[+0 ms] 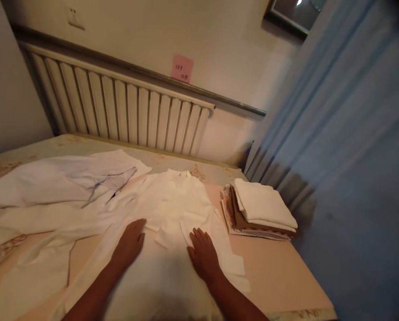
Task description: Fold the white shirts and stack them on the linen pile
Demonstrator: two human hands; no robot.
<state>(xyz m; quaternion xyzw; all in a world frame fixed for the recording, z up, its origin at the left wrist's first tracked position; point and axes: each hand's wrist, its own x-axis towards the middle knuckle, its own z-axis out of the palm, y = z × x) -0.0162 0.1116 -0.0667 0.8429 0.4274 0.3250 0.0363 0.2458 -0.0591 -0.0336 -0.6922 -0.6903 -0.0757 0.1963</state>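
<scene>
A white long-sleeved shirt lies spread out in front of me, its collar pointing away toward the wall. Flat on the left side of its chest rests my left hand, fingers stretched forward. My right hand lies on the right side of the shirt near a sleeve, with its fingers extended and slightly apart. Neither hand grips the cloth. More white garments lie loosely heaped to the left, one sleeve or leg reaching toward the front edge.
A stack of folded clothes, white on top with brown and striped layers below, sits at the right on the pinkish mat. Beyond the table stands a radiator. A blue curtain hangs along the right side. A pink note is on the wall.
</scene>
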